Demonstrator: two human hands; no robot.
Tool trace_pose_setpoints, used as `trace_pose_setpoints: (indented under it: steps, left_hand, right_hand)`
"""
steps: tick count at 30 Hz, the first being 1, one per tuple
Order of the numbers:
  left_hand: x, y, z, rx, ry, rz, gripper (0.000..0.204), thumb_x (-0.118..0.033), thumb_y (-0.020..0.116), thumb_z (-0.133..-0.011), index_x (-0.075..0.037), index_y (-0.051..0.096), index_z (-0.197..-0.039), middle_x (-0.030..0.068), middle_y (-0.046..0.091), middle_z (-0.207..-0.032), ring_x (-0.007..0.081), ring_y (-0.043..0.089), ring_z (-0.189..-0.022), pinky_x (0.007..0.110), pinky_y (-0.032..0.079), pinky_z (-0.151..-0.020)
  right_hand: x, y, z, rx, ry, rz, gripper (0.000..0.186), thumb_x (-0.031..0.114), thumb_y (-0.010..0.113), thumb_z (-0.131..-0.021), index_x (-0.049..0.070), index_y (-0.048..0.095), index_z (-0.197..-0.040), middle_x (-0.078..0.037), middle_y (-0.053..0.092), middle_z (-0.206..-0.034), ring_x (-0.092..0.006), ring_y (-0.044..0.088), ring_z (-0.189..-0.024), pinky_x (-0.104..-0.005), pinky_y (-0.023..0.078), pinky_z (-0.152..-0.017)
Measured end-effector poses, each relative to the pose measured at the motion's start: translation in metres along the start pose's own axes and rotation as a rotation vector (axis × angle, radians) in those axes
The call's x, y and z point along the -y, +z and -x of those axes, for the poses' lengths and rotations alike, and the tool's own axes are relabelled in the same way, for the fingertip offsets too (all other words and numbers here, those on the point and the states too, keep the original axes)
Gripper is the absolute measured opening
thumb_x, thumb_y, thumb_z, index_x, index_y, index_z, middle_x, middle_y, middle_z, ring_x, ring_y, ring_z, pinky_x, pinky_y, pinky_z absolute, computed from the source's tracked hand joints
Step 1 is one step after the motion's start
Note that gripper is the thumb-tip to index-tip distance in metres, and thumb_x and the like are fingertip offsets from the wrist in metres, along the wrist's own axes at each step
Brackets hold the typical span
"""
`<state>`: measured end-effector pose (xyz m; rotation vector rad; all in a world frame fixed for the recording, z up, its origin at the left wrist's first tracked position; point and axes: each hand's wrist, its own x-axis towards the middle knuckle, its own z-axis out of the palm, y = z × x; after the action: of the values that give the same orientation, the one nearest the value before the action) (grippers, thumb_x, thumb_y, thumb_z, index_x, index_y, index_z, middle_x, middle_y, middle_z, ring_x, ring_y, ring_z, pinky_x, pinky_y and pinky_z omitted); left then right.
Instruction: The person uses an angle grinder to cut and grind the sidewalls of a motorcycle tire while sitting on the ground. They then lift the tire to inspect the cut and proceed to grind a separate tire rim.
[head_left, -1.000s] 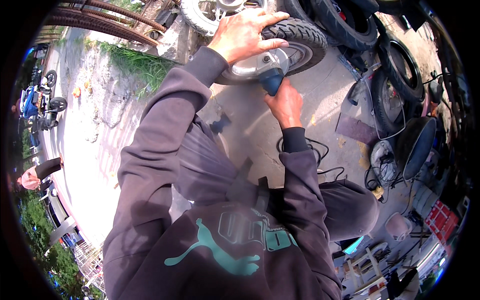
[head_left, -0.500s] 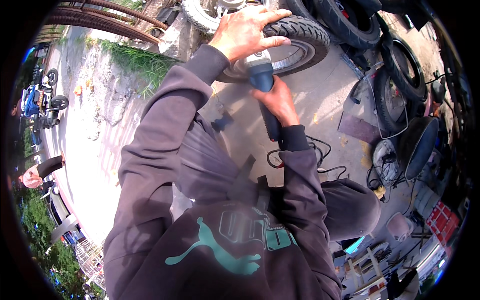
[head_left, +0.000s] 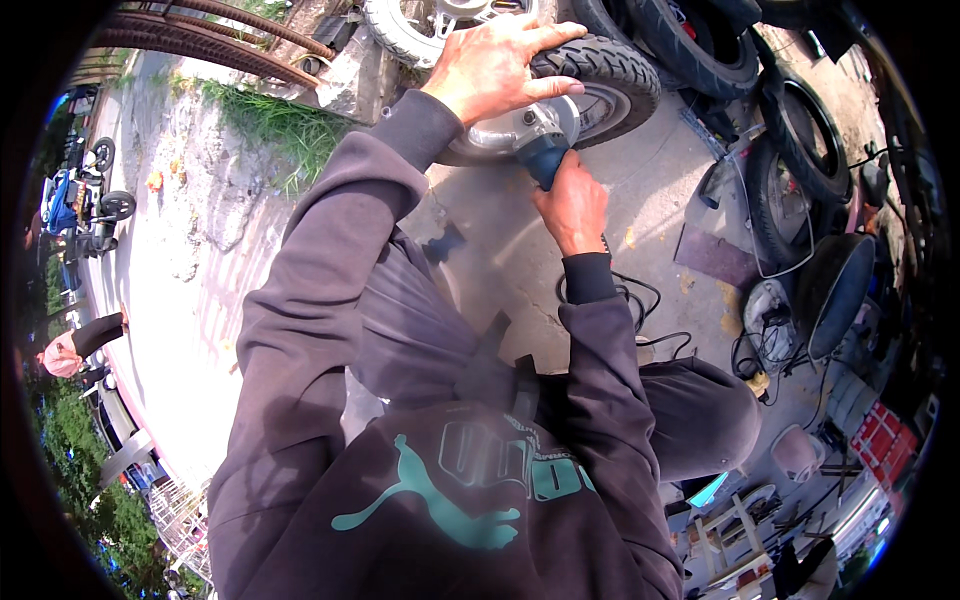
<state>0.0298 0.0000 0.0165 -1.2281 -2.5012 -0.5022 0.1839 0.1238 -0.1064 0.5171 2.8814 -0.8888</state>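
Note:
In the head view, a wheel with a black treaded tyre (head_left: 625,80) and silver hub (head_left: 500,132) lies tilted at the top centre. My left hand (head_left: 480,70) grips the tyre from above, its fingers spread over the tread and the thumb reaching toward the rim. Below it, my right hand (head_left: 572,205) is wrapped round a dark blue power tool (head_left: 540,155), whose silver head is against or very near the hub. The working tip is too hidden to make out. A black cable (head_left: 650,295) trails on the concrete below.
Another wheel (head_left: 400,30) lies behind. Loose tyres (head_left: 810,130) are piled right, above a black basin (head_left: 840,295) and clutter. Rusty bars (head_left: 210,50) and grass (head_left: 265,130) are upper left. Parked two-wheelers (head_left: 85,215) and a person (head_left: 65,355) are at the far left.
The tool and my right hand shifted left half a second ago, baring the tool's body, and have since swung back right. My left hand stays on the tyre with little movement.

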Motion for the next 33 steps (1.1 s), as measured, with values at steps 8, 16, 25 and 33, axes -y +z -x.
trace_pose_setpoints:
  steps: [8, 16, 25, 33]
  left_hand:
    - [0.003, -0.002, 0.0, 0.045, -0.055, 0.028, 0.068, -0.07, 0.067, -0.086, -0.032, 0.061, -0.142, 0.0041, 0.067, -0.111, 0.0264, 0.066, -0.109, 0.046, 0.056, -0.087]
    - [-0.003, -0.003, 0.002, 0.018, -0.016, -0.01, 0.067, -0.064, 0.071, -0.087, -0.03, 0.059, -0.144, 0.0069, 0.066, -0.108, 0.0295, 0.069, -0.098, 0.045, 0.059, -0.081]
    - [-0.005, -0.002, 0.002, 0.006, -0.014, -0.009, 0.067, -0.064, 0.072, -0.086, -0.032, 0.059, -0.143, 0.0073, 0.065, -0.105, 0.03, 0.07, -0.095, 0.045, 0.06, -0.078]
    - [0.009, 0.001, 0.001, 0.031, -0.046, 0.072, 0.066, -0.068, 0.067, -0.087, -0.032, 0.061, -0.143, 0.0047, 0.067, -0.117, 0.0275, 0.065, -0.113, 0.047, 0.055, -0.093]
  right_hand:
    - [0.006, -0.005, 0.005, 0.253, 0.054, -0.784, 0.061, 0.026, 0.084, -0.073, -0.003, 0.064, -0.123, -0.018, 0.073, -0.105, -0.0283, 0.072, -0.092, -0.04, 0.055, -0.085]
    - [0.007, 0.007, -0.003, 0.217, 0.024, -0.675, 0.066, 0.029, 0.085, -0.073, -0.005, 0.063, -0.125, -0.016, 0.073, -0.098, -0.0255, 0.071, -0.086, -0.0388, 0.055, -0.08]
    - [0.006, 0.002, -0.002, 0.006, -0.033, 0.006, 0.059, 0.03, 0.085, -0.07, -0.002, 0.06, -0.112, -0.028, 0.072, -0.105, -0.047, 0.069, -0.097, -0.0507, 0.056, -0.081]
    - [0.001, -0.009, 0.01, 0.271, 0.115, -0.773, 0.056, 0.024, 0.083, -0.076, -0.003, 0.064, -0.122, -0.011, 0.071, -0.093, -0.0194, 0.067, -0.078, -0.0358, 0.054, -0.072]
